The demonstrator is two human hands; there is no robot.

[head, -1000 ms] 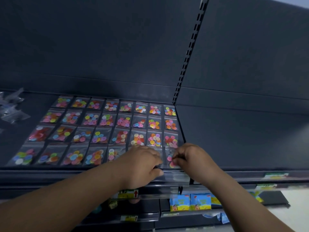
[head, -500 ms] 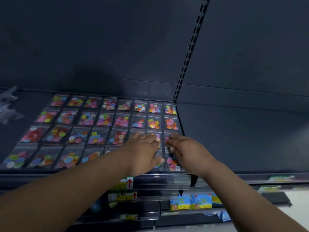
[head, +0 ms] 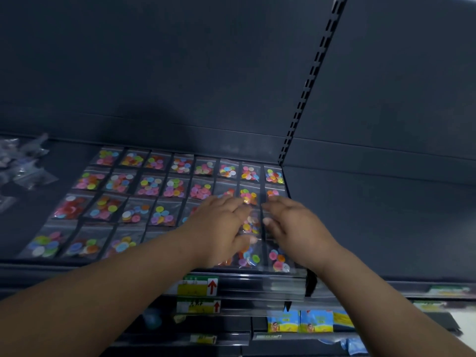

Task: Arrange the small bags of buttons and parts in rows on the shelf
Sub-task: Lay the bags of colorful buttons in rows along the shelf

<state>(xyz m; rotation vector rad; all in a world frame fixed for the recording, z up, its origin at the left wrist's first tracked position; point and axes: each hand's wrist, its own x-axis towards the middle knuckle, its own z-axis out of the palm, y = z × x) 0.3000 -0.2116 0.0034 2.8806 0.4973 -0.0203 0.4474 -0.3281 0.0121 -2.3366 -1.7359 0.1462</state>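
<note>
Both grips are apart: the left hand [head: 219, 228] and right hand [head: 296, 225] lie flat, fingers stretched, clamped on nothing, pressing on the bags of buttons [head: 175, 188] at the right end of the grid. One bag [head: 250, 224] shows between them. Light, even pressure looks best, nudging edges square to the neighbours without riding one over another. The rows run leftward across the shelf [head: 69, 155]; a loose pile [head: 28, 163] waits far left.
</note>
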